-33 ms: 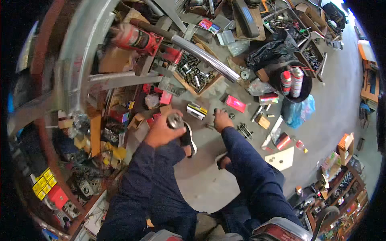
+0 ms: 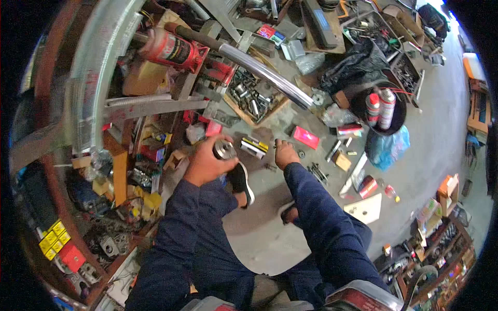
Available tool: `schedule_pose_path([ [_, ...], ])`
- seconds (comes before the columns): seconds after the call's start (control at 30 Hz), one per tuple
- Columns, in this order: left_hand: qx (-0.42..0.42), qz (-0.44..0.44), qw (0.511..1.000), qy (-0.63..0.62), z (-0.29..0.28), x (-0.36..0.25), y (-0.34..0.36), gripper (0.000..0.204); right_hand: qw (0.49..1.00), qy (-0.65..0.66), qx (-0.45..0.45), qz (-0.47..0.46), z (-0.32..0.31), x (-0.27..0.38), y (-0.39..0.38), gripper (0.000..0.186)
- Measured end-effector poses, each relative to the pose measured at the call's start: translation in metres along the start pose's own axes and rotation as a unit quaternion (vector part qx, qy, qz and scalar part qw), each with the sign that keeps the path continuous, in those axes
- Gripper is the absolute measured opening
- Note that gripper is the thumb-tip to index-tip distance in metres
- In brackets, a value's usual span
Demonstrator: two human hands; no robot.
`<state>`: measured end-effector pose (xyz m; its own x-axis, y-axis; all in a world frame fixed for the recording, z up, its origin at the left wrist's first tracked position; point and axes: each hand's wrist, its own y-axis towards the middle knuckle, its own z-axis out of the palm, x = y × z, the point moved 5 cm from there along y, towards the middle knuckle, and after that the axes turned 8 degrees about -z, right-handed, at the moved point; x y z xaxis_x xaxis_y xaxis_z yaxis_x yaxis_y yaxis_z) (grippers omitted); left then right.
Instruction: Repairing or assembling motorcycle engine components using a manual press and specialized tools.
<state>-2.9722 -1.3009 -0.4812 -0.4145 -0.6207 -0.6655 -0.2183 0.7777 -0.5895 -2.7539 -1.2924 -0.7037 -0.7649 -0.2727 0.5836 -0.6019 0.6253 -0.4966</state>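
My left hand (image 2: 210, 160) grips a round metal part (image 2: 224, 150) with a hole in its middle, held over my left shoe (image 2: 239, 184). My right hand (image 2: 285, 153) has its fingers curled low over the grey floor (image 2: 270, 238), at a small dark metal piece that I cannot make out. Beside it lie a small metal ring (image 2: 301, 154), several bolt-like metal parts (image 2: 317, 172) and a pink box (image 2: 306, 137). Between my hands sits a yellow-and-white box (image 2: 254, 146).
A steel bar (image 2: 264, 75) crosses above a wooden box of metal parts (image 2: 248, 96). A red jack (image 2: 166, 46) stands upper left among metal frames. A black bucket with spray cans (image 2: 385, 109), a blue bag (image 2: 389, 150) and a white board (image 2: 363, 207) lie right; cluttered shelving (image 2: 430, 251) stands lower right.
My left hand has shifted slightly left and up with the round part. My right hand stays about where it was, and the whole view has moved very slightly.
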Motion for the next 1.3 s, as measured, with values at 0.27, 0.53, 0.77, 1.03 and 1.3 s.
schedule_pose_path([
  [0.27,-0.183,0.021,0.982,-0.048,-0.002,0.047,0.100,0.040,0.969,-0.230,0.007,-0.085,0.072,-0.046,0.110,0.028],
  [0.53,-0.032,-0.069,0.742,-0.666,0.025,0.051,0.160,0.019,0.861,0.362,-0.314,-0.169,-0.081,0.061,0.182,0.064],
  [0.77,-0.030,-0.144,0.703,-0.696,0.013,0.081,0.168,0.023,0.847,0.466,-0.254,-0.033,-0.085,0.112,0.255,0.047],
  [1.03,-0.280,0.034,0.860,-0.425,-0.032,0.084,0.207,0.030,0.660,0.714,-0.208,-0.111,-0.117,0.081,0.278,0.021],
  [1.3,-0.310,0.075,0.867,-0.383,-0.023,0.077,0.219,0.045,0.867,0.317,-0.370,-0.107,-0.129,0.060,0.301,0.063],
])
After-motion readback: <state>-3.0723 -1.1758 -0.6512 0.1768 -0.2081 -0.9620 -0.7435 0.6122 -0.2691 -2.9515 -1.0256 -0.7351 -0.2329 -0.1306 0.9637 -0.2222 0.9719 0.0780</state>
